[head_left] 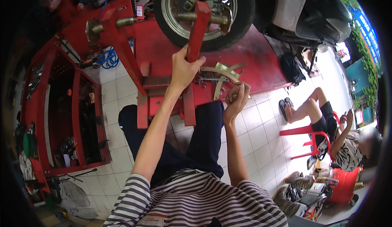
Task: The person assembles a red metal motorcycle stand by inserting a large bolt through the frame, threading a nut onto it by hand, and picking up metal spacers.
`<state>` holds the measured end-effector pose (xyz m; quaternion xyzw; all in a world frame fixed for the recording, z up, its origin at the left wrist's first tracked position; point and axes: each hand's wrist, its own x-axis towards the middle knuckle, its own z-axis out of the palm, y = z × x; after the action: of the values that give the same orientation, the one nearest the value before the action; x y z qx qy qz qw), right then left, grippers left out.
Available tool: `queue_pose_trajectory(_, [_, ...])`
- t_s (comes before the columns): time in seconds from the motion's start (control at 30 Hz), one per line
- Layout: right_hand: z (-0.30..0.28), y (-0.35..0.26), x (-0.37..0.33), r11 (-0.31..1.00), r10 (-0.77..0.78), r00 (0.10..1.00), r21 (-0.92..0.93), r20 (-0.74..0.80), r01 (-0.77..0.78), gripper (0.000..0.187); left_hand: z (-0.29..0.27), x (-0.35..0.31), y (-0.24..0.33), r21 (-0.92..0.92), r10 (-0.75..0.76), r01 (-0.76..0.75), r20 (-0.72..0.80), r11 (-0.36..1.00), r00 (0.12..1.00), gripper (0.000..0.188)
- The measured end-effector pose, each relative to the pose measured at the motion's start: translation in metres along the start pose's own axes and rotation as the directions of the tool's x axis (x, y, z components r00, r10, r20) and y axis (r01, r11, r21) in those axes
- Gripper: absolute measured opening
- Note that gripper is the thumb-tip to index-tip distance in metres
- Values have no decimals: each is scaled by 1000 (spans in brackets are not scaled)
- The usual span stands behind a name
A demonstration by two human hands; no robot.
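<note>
My left hand (184,67) is wrapped round a red upright post (198,33) of a steel clamp frame. Threaded bolts (128,22) run through the frame's posts, and a motorcycle wheel (243,17) stands just behind it. To the right, my right hand (237,98) is closed with its fingers curled; whatever is in it, if anything, is too small to make out. Beside that hand, curved tan strips (228,73) lie on the red platform (263,70). A wrench (215,79) and several small nuts or bolts rest there too.
A red tool cabinet (74,121) stands at the left, with a coiled blue hose (108,59) near it. At the right a person sits on a red plastic chair (314,135). Shoes (300,181) and a red bucket (345,184) are at the lower right. A scooter (312,19) stands at the back right.
</note>
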<state>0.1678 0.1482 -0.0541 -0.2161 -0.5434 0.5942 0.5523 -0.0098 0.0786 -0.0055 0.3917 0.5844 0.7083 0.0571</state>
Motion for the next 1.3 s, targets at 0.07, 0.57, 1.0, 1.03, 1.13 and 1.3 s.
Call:
queue_pose_trajectory(0.07, [-14, 12, -16, 998, 63, 998, -2, -5, -63, 18, -3, -6, 6, 144, 16, -16, -1, 990, 1000, 28])
queue_pose_trajectory(0.57, [-51, 83, -75, 921, 161, 961, -383, 224, -65, 15, -159, -298, -1, -120, -504, 535, -551, 836, 665, 22])
queue_pose_trajectory(1.0, [-41, 88, -81, 910, 129, 951, -415, 280, -2, 38, -160, -239, -45, 64, -522, 572, -337, 818, 783, 54])
queue_pose_trajectory(1.03, [-42, 88, -81, 908, 132, 953, -420, 274, -5, 38, -160, -239, -46, 66, -521, 571, -335, 818, 785, 53])
queue_pose_trajectory(1.13, [-41, 86, -80, 903, 135, 953, -431, 272, -6, 38, -163, -238, -49, 69, -525, 574, -328, 816, 785, 52])
queue_pose_trajectory(1.3, [-43, 86, -80, 899, 185, 943, -436, 276, -49, 38, -168, -240, -33, -47, -659, 673, -264, 738, 704, 60])
